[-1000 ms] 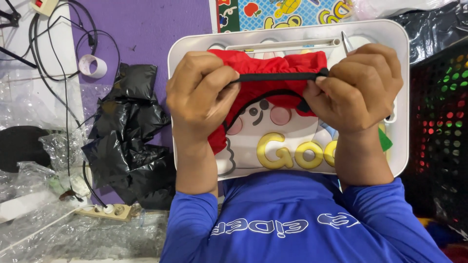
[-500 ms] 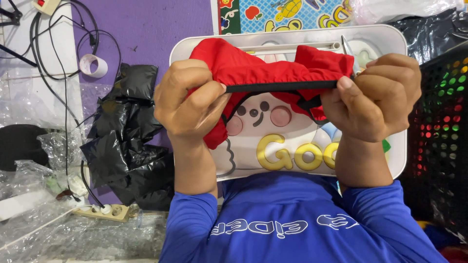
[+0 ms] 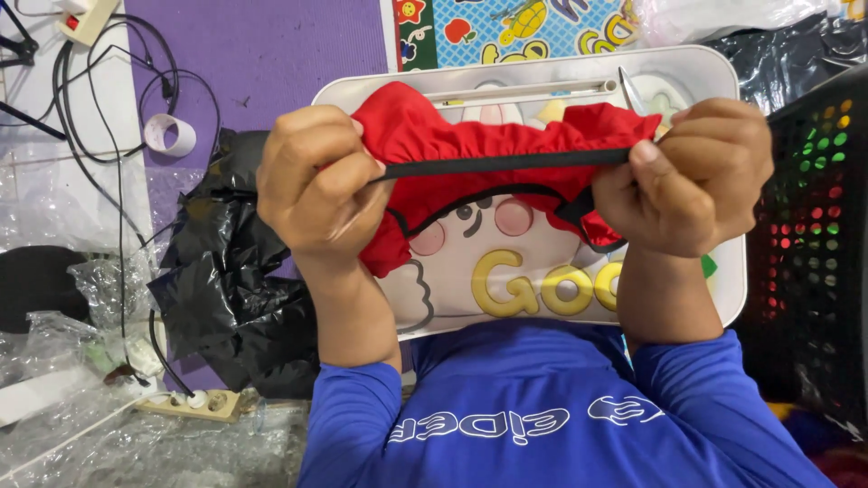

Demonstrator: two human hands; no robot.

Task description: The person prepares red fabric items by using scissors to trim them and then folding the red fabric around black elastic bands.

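Both the left hand (image 3: 321, 185) and right hand (image 3: 692, 176) pinched a red garment's (image 3: 425, 136) black elastic band (image 3: 502, 164) taut above the white lap tray (image 3: 723, 271), fabric bunched and not yet flattened.

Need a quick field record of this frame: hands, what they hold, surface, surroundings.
left hand: pinches one end of a black elastic band
right hand: pinches the other end, band pulled taut
held item: red gathered fabric piece, bunched along the band
surface: white rounded plastic lap tray with cartoon print
left of tray: crumpled black plastic bag, white tape roll
right: black perforated basket
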